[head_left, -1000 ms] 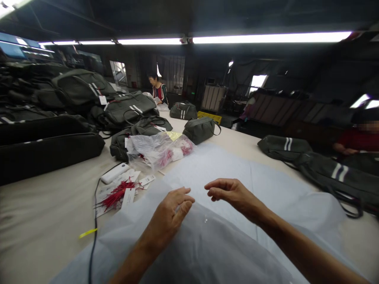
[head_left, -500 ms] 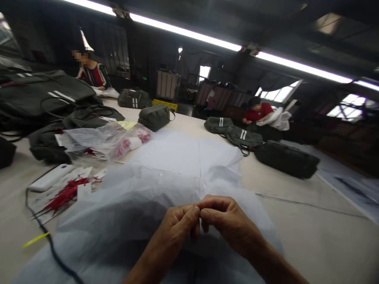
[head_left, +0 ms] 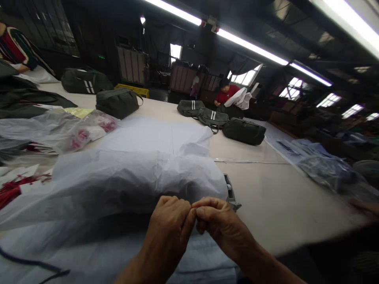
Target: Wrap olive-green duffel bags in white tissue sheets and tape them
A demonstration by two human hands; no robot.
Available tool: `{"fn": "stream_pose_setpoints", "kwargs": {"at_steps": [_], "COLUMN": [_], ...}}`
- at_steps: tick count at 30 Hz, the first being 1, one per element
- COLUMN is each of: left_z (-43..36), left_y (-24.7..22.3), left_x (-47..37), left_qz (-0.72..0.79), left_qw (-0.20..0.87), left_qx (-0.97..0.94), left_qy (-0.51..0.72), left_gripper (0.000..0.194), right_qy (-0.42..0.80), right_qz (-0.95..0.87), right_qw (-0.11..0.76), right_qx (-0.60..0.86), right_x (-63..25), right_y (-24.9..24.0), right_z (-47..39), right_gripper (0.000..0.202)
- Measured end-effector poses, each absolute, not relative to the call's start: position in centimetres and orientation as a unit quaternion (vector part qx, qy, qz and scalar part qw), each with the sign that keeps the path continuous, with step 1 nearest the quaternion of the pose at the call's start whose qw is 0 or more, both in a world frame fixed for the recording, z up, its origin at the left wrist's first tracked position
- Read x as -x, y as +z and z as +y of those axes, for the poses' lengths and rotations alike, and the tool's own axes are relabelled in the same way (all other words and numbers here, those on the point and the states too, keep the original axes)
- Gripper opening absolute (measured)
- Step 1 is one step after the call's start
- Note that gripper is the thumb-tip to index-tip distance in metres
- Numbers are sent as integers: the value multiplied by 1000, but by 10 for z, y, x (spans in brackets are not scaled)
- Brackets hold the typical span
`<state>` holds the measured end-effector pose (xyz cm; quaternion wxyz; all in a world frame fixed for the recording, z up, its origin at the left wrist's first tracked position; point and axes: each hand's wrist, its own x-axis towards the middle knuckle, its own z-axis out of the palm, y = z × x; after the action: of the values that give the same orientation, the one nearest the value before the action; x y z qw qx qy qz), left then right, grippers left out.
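Note:
In front of me lies a bulky, thin white wrapping sheet or bag [head_left: 139,169], wrinkled and raised in a rounded hump. My left hand [head_left: 171,221] is closed, its knuckles up, at the hump's near side. Pressed against it, my right hand [head_left: 220,219] pinches with thumb and forefinger. The fingertips of both hands meet, and whatever is between them is too small or hidden to tell. A grey tool with a pointed end, perhaps a tape dispenser [head_left: 232,193], pokes out from behind the sheet beside my right hand.
Dark green bags with white stripes [head_left: 213,116] stand along the far table. Clear plastic packing [head_left: 59,130] and red-stringed tags [head_left: 17,187] lie left; a dark cord [head_left: 29,260] is at the near left. Clear-wrapped goods [head_left: 328,169] lie right. Co-workers [head_left: 227,92] handle white material beyond.
The view has swung to the right. My hands stay together, but the left has turned more knuckles-up. The near part of the white sheet stands higher, and the grey tool has come into sight.

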<state>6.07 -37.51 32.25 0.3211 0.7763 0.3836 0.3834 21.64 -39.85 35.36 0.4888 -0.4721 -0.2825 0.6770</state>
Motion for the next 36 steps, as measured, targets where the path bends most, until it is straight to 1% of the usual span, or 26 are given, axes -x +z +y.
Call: {"fn": "stream_pose_setpoints", "kwargs": {"at_steps": [1, 2, 5, 6, 7, 8, 11, 14, 16, 17, 18, 19, 20, 23, 24, 25, 26, 29, 31, 32, 33, 34, 36], "left_z": [-378, -381, -388, -390, -392, -395, -399, -400, -400, -400, -401, -401, -401, -401, -400, -398, -397, -391, -388, -386, -384, -383, -381], "left_y": [321, 319, 315, 314, 314, 313, 313, 313, 312, 312, 311, 311, 311, 310, 310, 309, 309, 311, 310, 307, 302, 293, 262], "left_x": [-65, -69, -81, -85, -87, -89, -92, -90, -87, -85, -82, -79, -76, -67, -64, -62, -59, -51, -43, -39, -34, -28, -16], "left_qz": [381, 374, 328, 318, 318, 326, 350, 342, 346, 352, 354, 351, 342, 269, 240, 216, 200, 195, 232, 255, 277, 296, 322], "left_qw": [343, 393, 591, 621, 623, 600, 449, 291, 221, 206, 212, 243, 302, 570, 642, 692, 719, 724, 686, 657, 628, 606, 596], "left_qx": [-770, -754, -662, -642, -640, -656, -748, -818, -839, -841, -839, -832, -817, -703, -653, -610, -582, -574, -606, -628, -650, -667, -675], "left_qy": [379, 369, 323, 318, 318, 322, 341, 359, 358, 356, 356, 355, 352, 329, 322, 320, 323, 328, 330, 329, 325, 317, 291], "left_gripper": [45, 46, 50, 50, 51, 51, 49, 46, 44, 44, 43, 44, 45, 46, 46, 45, 45, 43, 43, 43, 43, 40, 31], "right_qy": [677, 679, 690, 693, 694, 694, 690, 674, 654, 645, 638, 636, 638, 657, 658, 657, 654, 636, 589, 546, 496, 444, 361], "right_qz": [-279, -278, -285, -290, -295, -297, -287, -270, -270, -273, -278, -284, -291, -317, -324, -329, -332, -338, -362, -394, -434, -478, -548], "right_qw": [491, 490, 480, 476, 473, 471, 475, 486, 497, 502, 507, 510, 510, 500, 499, 498, 498, 497, 501, 497, 479, 442, 324], "right_qx": [472, 471, 460, 457, 455, 456, 465, 486, 502, 507, 508, 505, 498, 467, 462, 460, 462, 484, 520, 548, 580, 615, 682], "right_x": [-220, -223, -234, -238, -241, -244, -248, -244, -238, -235, -231, -228, -224, -214, -210, -206, -202, -191, -190, -193, -197, -203, -218], "right_y": [354, 354, 353, 353, 353, 353, 351, 350, 349, 349, 349, 349, 349, 352, 353, 355, 356, 359, 357, 354, 351, 346, 338], "right_z": [-402, -406, -416, -419, -421, -423, -428, -433, -437, -439, -441, -442, -444, -446, -446, -446, -446, -445, -447, -448, -449, -449, -448], "right_gripper": [22, 22, 22, 21, 20, 19, 19, 19, 19, 18, 18, 18, 20, 29, 32, 34, 33, 26, 23, 18, 12, 12, 23]}}
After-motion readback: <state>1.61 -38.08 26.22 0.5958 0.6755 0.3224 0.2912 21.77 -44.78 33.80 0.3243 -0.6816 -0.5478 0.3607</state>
